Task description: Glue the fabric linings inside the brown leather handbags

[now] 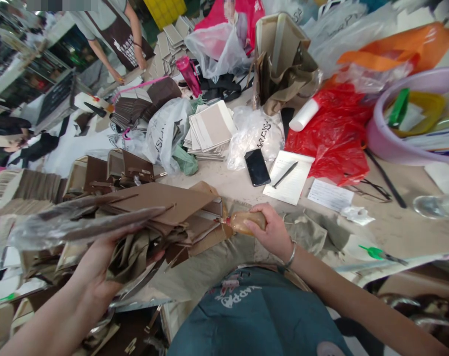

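My right hand is wrapped around a squeeze bottle of amber liquid, probably glue. The bottle lies nearly level, and its red-collared nozzle points left at the open edge of a brown bag piece. My left hand grips this unfinished bag piece from below, with bunched olive lining by the fingers. Clear plastic film covers part of the piece at the left. Whether the nozzle tip touches the bag edge I cannot tell.
Behind are a phone, a notepad with a pen, and stacked boards. A red plastic bag and purple basin stand at right. Finished-looking brown bags sit at left. Another person works across the table.
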Tool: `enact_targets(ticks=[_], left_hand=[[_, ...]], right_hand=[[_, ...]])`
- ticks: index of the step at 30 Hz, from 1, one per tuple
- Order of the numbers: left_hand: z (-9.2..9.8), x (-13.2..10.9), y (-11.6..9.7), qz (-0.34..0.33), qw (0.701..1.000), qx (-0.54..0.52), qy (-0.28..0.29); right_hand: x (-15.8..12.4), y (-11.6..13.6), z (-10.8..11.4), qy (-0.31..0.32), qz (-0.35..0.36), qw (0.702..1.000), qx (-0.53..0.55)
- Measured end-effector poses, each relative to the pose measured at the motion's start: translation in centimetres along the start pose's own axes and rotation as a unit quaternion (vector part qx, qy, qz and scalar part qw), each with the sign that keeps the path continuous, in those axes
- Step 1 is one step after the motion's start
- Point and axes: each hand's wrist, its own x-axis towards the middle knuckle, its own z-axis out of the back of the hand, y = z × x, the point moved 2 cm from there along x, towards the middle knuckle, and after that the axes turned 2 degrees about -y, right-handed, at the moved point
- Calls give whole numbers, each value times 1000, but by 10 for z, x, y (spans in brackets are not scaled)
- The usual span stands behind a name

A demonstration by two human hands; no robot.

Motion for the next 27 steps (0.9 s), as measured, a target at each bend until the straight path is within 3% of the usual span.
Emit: enact_targets(ticks=[5, 9, 14, 18, 23, 27], left_hand=[[-39, 2, -18, -28, 994, 7, 104], [-54, 6, -25, -34, 988, 15, 148], [-50, 5, -24, -11, 994, 48, 101], [-44, 3, -22, -18, 996, 44, 74], [-36, 5, -16, -20, 996, 39, 73], [-32, 9, -13, -28, 997, 20, 75]], right_hand=[[-2, 8, 4, 24, 134, 991, -14], [-14, 5, 12, 44, 187, 980, -49], [-29, 0, 18, 46, 263, 959, -94], [-30, 2, 17, 50, 286, 953, -90], [-23, 7, 13, 94, 310, 941, -102], [-18, 12, 15, 89, 351, 924, -124]])
